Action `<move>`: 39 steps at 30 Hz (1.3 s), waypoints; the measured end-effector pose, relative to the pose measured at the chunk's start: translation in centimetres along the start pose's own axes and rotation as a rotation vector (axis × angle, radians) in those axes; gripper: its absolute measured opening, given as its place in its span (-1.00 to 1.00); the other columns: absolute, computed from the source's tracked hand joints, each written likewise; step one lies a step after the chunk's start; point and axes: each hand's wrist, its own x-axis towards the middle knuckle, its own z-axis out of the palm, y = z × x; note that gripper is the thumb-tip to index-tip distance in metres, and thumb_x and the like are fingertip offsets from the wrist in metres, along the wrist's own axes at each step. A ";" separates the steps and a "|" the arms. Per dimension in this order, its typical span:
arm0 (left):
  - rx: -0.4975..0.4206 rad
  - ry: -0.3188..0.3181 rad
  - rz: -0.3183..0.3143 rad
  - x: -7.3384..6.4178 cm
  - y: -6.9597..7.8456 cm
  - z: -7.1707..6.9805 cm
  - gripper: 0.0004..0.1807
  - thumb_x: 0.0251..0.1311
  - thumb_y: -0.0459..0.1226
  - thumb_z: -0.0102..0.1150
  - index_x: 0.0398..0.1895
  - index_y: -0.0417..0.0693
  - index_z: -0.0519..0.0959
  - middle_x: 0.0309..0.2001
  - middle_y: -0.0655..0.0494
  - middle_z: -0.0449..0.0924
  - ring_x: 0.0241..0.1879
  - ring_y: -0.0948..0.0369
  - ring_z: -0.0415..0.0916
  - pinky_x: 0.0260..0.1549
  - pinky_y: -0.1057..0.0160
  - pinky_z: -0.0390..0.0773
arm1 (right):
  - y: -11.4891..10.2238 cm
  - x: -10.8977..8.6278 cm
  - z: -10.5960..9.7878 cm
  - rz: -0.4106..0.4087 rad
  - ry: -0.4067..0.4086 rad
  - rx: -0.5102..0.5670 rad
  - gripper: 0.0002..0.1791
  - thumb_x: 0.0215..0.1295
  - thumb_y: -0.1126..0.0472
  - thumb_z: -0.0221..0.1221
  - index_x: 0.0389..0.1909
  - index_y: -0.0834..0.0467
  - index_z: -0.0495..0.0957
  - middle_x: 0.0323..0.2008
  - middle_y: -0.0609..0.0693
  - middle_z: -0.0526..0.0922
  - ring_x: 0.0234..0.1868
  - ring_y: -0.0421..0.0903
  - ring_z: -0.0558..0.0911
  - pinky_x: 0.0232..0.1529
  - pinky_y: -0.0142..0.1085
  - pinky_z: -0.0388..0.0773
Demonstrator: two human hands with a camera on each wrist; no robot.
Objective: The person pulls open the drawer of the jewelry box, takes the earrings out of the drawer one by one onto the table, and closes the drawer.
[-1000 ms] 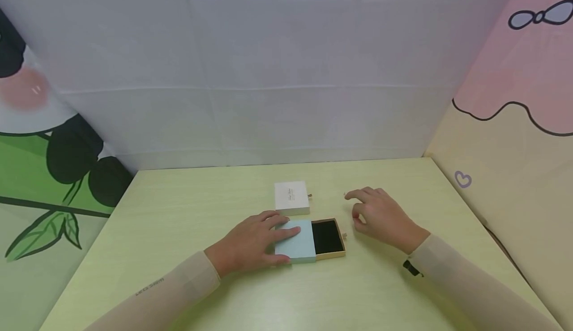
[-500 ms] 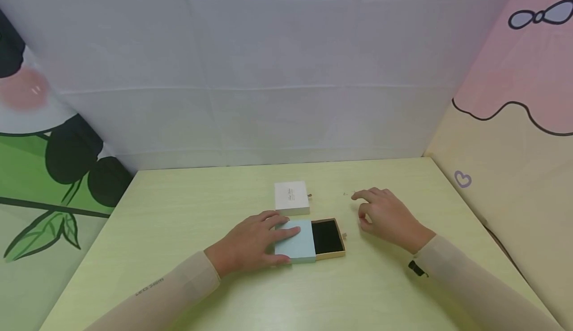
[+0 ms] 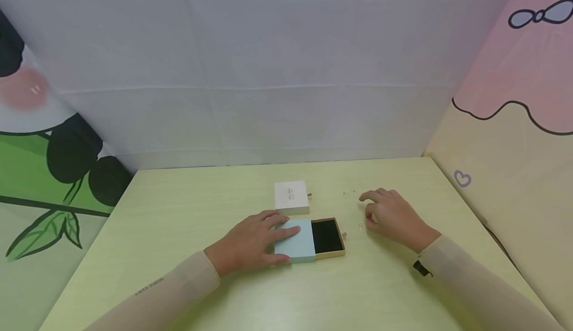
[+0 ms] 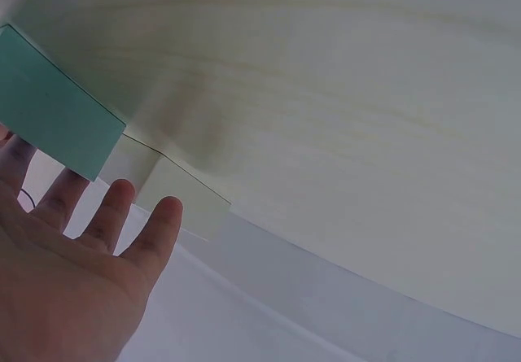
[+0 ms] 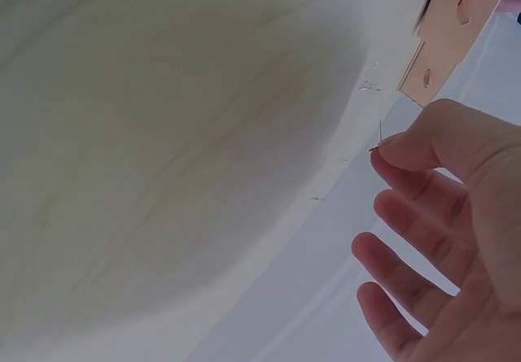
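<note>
A light blue drawer box [image 3: 301,249] lies on the table, its black-lined tray [image 3: 328,236] partly slid out to the right. My left hand [image 3: 250,241] rests on the sleeve of this box, index finger across the top, thumb along the near edge and the other fingers toward the far edge. To the right, just above the table, my right hand [image 3: 394,219] pinches a tiny thin pin-like piece [image 5: 380,133] between thumb and index finger; its kind is too small to tell. Close by on the table lies another tiny piece [image 5: 369,87].
Behind the blue box stands a white drawer box [image 3: 292,197] with a small pull tab. More tiny thin pieces [image 3: 349,192] lie right of it. A pale fabric wall [image 3: 286,82] closes off the table's [image 3: 201,197] back, with printed side walls left and right.
My right hand has drawn away to the right, and tiny pieces on the table have come into sight beside it. The left hand and both boxes have stayed put.
</note>
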 end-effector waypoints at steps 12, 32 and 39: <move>0.006 -0.005 0.007 0.0 0.0 -0.2 -0.20 0.60 0.38 0.35 0.81 0.53 0.49 0.67 0.10 0.63 0.70 -0.06 0.52 0.60 -0.15 0.69 | 0.5 -0.3 0.4 0.029 -0.045 0.006 -0.71 0.36 0.37 0.53 -0.51 -0.01 0.76 0.25 0.08 0.90 0.22 0.16 0.82 0.18 0.13 0.79; 0.002 -0.008 0.006 0.0 0.1 -0.3 -0.20 0.60 0.38 0.36 0.81 0.52 0.49 0.68 0.09 0.63 0.71 -0.07 0.52 0.60 -0.16 0.69 | 0.8 -0.4 0.7 0.039 -0.084 0.025 -0.72 0.32 0.39 0.49 -0.51 -0.03 0.78 0.24 0.07 0.89 0.21 0.18 0.81 0.22 0.18 0.78; 0.001 -0.006 0.000 0.0 0.1 -0.3 -0.20 0.59 0.37 0.37 0.80 0.52 0.49 0.68 0.10 0.62 0.71 -0.07 0.52 0.61 -0.16 0.68 | 0.9 -0.4 0.9 0.039 -0.086 0.017 -0.75 0.32 0.37 0.50 -0.49 -0.02 0.81 0.23 0.07 0.89 0.21 0.18 0.81 0.21 0.17 0.79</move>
